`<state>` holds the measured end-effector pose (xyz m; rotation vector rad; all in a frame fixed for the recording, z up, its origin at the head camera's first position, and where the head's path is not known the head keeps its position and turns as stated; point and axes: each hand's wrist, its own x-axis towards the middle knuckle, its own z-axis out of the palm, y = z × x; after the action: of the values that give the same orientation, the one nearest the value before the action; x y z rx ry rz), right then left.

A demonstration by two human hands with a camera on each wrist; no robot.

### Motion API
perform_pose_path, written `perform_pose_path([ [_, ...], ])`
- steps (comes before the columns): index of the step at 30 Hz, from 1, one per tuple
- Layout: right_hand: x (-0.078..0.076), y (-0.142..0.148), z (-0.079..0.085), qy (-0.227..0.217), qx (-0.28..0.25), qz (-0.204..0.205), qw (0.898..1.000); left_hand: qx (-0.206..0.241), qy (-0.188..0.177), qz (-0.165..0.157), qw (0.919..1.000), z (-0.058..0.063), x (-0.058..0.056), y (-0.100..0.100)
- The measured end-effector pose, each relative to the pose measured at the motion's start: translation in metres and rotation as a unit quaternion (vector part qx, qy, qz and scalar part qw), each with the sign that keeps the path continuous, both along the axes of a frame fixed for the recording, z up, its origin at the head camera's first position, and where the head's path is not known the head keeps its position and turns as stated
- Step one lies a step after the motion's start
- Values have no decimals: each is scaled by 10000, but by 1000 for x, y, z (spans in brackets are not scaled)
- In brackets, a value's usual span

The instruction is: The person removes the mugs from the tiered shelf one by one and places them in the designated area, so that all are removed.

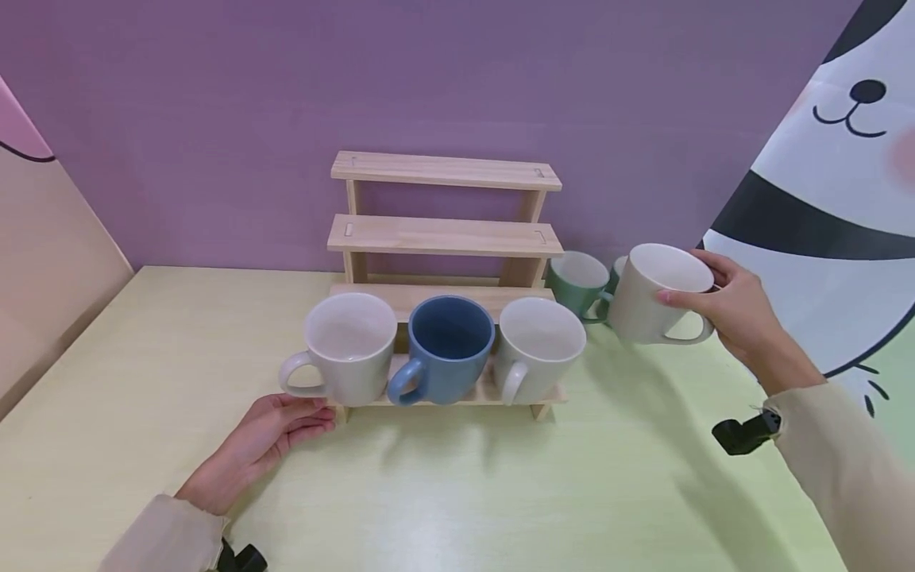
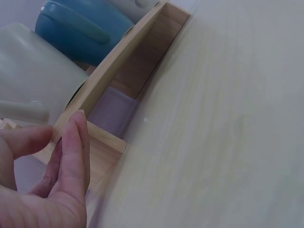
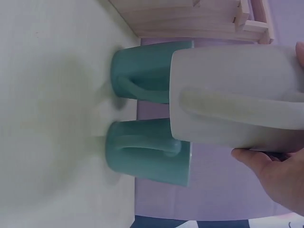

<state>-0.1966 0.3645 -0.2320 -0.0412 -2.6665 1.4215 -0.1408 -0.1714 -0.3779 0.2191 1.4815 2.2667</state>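
In the head view, a wooden tiered rack (image 1: 443, 236) stands against the back wall. Its lowest tier holds a white mug (image 1: 349, 349) at left, a blue mug (image 1: 450, 353) in the middle and another white mug (image 1: 542, 345) at right. My left hand (image 1: 268, 433) pinches the left end of that lowest board (image 2: 102, 76) between thumb and fingers. To the right of the rack, my right hand (image 1: 739, 310) grips a white mug (image 1: 654, 294) and holds it upright above the table, handle towards me. Its far side is hidden from the right wrist view.
Two green mugs stand on the table right of the rack: a nearer-to-rack green mug (image 3: 142, 71) and a second green mug (image 3: 147, 151), partly behind the held mug. A purple wall (image 1: 443, 71) rises behind the pale table (image 1: 429, 492). A panda-patterned panel (image 1: 822, 206) borders the right.
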Motion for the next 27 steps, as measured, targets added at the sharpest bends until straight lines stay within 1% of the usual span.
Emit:
perform_pose_path([
  [3, 1, 2, -7, -14, -8, 51, 10000, 47, 16, -24, 10000, -1, 0, 0],
  [5, 2, 3, -12, -2, -132, 99, 9999, 47, 2, -30, 10000, -2, -1, 0],
  [9, 4, 2, -21, 48, -834, 239, 9962, 40, 5, -37, 10000, -2, -2, 0],
  [10, 5, 1, -23, 60, -902, 258, 9956, 44, 18, -43, 10000, -2, -2, 0],
  [13, 6, -1, -29, 40, -930, 268, 9953, 35, 72, -54, 10000, -2, -2, 0],
  [15, 7, -3, -33, 31, -787, 260, 9966, 45, 87, -84, 9999, -2, -2, 0],
  [20, 7, -9, -41, 71, -760, 283, 9967, 180, 67, -175, 9997, -1, -1, 0],
  [27, 7, -18, -53, 145, -798, 346, 9961, 183, 56, -127, 9997, -1, -1, -1],
])
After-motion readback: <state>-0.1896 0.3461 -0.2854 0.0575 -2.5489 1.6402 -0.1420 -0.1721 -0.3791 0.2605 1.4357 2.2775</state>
